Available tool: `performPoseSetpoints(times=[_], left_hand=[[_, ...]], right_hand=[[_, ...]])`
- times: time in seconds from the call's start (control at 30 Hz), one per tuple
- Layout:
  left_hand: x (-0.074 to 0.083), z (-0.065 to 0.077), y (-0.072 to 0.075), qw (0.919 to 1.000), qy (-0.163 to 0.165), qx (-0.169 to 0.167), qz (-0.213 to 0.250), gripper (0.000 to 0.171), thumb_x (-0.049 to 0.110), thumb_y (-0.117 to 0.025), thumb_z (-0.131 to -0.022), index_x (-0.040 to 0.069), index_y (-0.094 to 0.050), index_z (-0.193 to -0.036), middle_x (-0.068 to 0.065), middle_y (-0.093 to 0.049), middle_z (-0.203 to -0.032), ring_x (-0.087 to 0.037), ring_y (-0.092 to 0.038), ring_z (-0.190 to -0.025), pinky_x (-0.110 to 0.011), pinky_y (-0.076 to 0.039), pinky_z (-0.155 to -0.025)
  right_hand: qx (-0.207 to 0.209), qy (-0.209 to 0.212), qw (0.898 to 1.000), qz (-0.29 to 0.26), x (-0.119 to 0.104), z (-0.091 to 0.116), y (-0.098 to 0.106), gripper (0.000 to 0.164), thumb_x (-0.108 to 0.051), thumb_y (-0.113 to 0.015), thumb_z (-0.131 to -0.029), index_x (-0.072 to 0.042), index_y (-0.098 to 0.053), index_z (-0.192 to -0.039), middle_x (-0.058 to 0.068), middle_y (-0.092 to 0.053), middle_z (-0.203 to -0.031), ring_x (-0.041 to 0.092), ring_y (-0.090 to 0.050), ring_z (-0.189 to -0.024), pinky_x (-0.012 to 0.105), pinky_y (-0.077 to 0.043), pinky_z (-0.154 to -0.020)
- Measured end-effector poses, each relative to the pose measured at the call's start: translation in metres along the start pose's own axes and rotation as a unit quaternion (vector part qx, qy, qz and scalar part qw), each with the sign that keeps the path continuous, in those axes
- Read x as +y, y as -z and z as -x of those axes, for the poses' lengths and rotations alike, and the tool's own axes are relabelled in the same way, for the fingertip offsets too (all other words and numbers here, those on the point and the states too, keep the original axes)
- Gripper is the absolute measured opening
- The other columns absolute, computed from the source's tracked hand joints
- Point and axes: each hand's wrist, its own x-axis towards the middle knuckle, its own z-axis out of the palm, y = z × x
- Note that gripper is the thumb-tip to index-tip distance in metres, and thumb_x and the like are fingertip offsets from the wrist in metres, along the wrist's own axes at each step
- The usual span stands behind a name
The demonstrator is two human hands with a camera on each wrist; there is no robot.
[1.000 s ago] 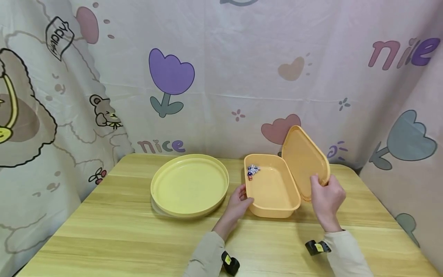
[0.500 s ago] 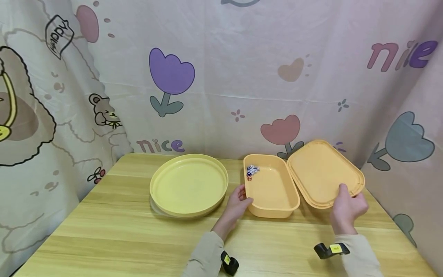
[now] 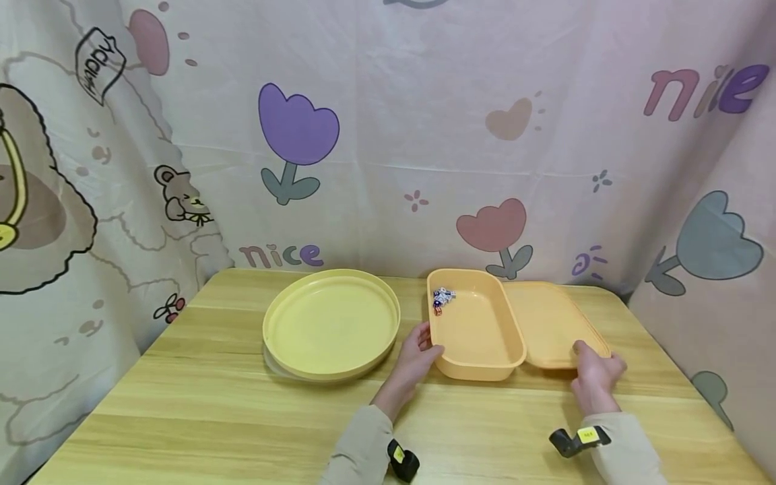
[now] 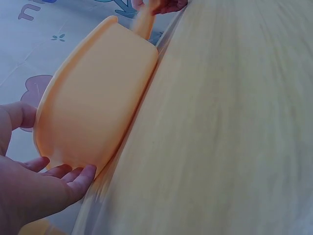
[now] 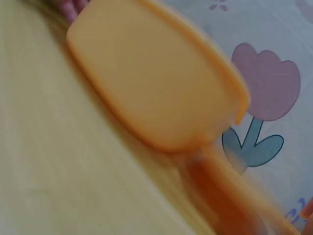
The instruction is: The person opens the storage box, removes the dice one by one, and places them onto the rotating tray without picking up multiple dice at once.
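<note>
Orange rectangular plastic box (image 3: pixel 475 372) with rounded corners stands right of centre on the table, before a hanging curtain. Pale, lightly creased fabric forms this curtain (image 3: pixel 388 108), printed with tulips, hearts and lettering. Light wood-grain boards pattern the table (image 3: pixel 206 404), which has rounded far corners. Left of the box sits a round, shallow yellow tray (image 3: pixel 333 327) with a raised rim. The box has smooth walls and an open top. A flat orange plastic lid (image 3: pixel 548 320) lies low along the box's right side; contact with the table cannot be confirmed. The left hand (image 3: pixel 415 358) grips the box's near-left corner. The right hand (image 3: pixel 597 378) pinches the lid's near-right corner. Small blue, white and red trinkets (image 3: pixel 443 298) lie inside the box along its left wall.
</note>
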Motion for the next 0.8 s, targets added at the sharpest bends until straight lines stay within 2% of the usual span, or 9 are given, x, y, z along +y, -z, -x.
performPoseSetpoints(times=[0.13,0.23,0.37,0.5,0.63,0.7,0.8], left_hand=[[0.002,0.003,0.0,1.0,0.0,0.0,0.003,0.065,-0.003,-0.06,-0.085,-0.009,-0.032,-0.143,-0.027,-0.042,-0.139,-0.04,-0.043,-0.125,-0.042,-0.039,-0.101],[0.004,0.005,0.0,1.0,-0.003,0.001,0.003,0.066,-0.003,-0.06,-0.084,-0.009,-0.032,-0.143,-0.027,-0.042,-0.139,-0.04,-0.043,-0.125,-0.042,-0.039,-0.102],[0.004,0.005,0.0,1.0,-0.003,0.003,-0.004,0.066,-0.002,-0.06,-0.084,-0.01,-0.032,-0.143,-0.027,-0.042,-0.139,-0.041,-0.043,-0.125,-0.042,-0.04,-0.101],[0.005,0.004,0.001,0.9999,0.005,0.012,0.008,0.066,-0.001,-0.062,-0.084,-0.012,-0.032,-0.142,-0.029,-0.04,-0.14,-0.042,-0.041,-0.127,-0.042,-0.038,-0.102],[0.011,0.004,0.004,0.9993,0.009,0.035,0.012,0.066,0.006,-0.066,-0.086,-0.012,-0.032,-0.14,-0.029,-0.038,-0.141,-0.043,-0.037,-0.129,-0.045,-0.034,-0.105],[0.016,0.006,0.004,0.9989,0.002,0.047,-0.01,0.065,0.009,-0.067,-0.088,-0.01,-0.034,-0.14,-0.026,-0.04,-0.14,-0.043,-0.037,-0.129,-0.048,-0.033,-0.105],[0.025,0.012,0.002,0.9936,-0.034,0.055,-0.092,0.059,0.01,-0.067,-0.088,-0.008,-0.04,-0.137,-0.023,-0.045,-0.137,-0.041,-0.041,-0.126,-0.05,-0.036,-0.102]], right_hand=[[-0.039,0.03,0.993,0.108,0.004,0.003,0.004,0.083,-0.014,-0.054,-0.089,0.009,-0.001,-0.149,0.025,-0.001,-0.156,0.033,-0.005,-0.142,0.039,-0.01,-0.114],[-0.06,0.057,0.979,0.186,0.004,0.007,0.007,0.082,-0.025,-0.051,-0.092,0.014,-0.005,-0.147,0.032,-0.001,-0.154,0.046,-0.002,-0.14,0.051,-0.009,-0.112],[-0.07,0.096,0.962,0.245,0.002,0.014,0.006,0.081,-0.028,-0.049,-0.094,0.016,-0.006,-0.146,0.038,-0.005,-0.15,0.052,-0.004,-0.138,0.057,-0.009,-0.111],[-0.078,0.142,0.958,0.235,-0.002,0.023,0.002,0.078,-0.023,-0.048,-0.095,0.014,-0.003,-0.147,0.036,-0.002,-0.15,0.049,-0.001,-0.138,0.054,-0.008,-0.112],[-0.088,0.185,0.953,0.221,-0.008,0.036,-0.006,0.072,-0.019,-0.048,-0.095,0.011,-0.009,-0.149,0.033,-0.007,-0.152,0.047,-0.006,-0.139,0.053,-0.01,-0.112],[-0.103,0.208,0.944,0.233,-0.009,0.043,-0.01,0.069,-0.017,-0.048,-0.096,0.01,-0.013,-0.149,0.033,-0.012,-0.151,0.047,-0.011,-0.139,0.054,-0.012,-0.111],[-0.134,0.246,0.921,0.271,-0.009,0.053,-0.015,0.067,-0.015,-0.05,-0.095,0.009,-0.017,-0.148,0.034,-0.02,-0.149,0.048,-0.016,-0.137,0.056,-0.014,-0.11]])
